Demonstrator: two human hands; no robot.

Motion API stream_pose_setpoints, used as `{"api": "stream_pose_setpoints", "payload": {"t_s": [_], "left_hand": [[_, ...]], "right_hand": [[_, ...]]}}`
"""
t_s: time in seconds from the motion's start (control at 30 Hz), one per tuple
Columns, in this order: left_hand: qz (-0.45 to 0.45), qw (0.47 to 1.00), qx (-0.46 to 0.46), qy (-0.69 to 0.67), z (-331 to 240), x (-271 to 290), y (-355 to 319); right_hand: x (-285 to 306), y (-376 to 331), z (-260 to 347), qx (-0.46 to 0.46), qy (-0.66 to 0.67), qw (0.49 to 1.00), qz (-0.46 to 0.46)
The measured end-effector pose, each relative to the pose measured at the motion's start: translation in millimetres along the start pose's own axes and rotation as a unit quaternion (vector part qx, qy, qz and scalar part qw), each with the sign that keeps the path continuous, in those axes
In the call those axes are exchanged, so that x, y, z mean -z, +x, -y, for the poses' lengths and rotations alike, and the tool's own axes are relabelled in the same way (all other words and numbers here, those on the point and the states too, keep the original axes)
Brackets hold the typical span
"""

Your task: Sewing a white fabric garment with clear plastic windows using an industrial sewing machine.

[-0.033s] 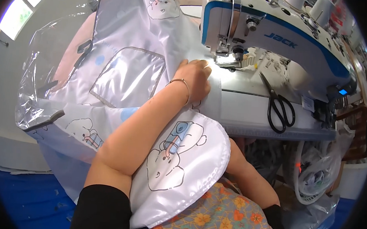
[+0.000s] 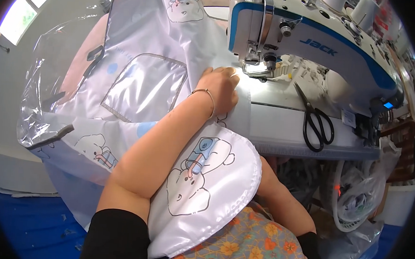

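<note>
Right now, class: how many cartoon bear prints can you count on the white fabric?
3 clear ones: a bear print on the rounded flap under the forearm, one at the lower left, and one at the top by the machine. Folds may hide others.

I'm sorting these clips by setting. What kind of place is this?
Probably a garment sewing workshop: an industrial sewing machine on a white table, black scissors beside it, and printed white fabric under the left hand.

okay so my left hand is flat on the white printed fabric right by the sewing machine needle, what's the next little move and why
Probably ease the fabric toward the needle with the left hand: its fingers press the cloth flat just beside the presser foot, and the edge looks lined up there. The right hand is hidden under the cloth.
</note>
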State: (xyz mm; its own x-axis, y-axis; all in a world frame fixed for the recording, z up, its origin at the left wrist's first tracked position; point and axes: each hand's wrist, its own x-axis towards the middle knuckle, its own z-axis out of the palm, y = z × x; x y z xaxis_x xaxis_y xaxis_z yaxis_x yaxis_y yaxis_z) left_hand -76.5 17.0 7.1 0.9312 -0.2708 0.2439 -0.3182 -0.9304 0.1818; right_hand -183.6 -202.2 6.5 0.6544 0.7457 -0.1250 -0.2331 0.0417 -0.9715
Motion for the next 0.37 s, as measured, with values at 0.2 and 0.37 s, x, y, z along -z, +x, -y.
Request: {"api": "stream_pose_setpoints", "payload": {"t_s": [0.2, 0.37], "left_hand": [[-0.043, 0.999, -0.019, -0.025, 7.9, -19.2, 17.8], [0.030, 1.000, 0.004, -0.007, 31.0, -22.0, 20.1]], "right_hand": [[19.3, 8.5, -10.6, 0.026, -0.051, 0.998, 0.023], [29.9, 16.9, -17.2, 0.143, -0.240, 0.955, 0.097]]}}
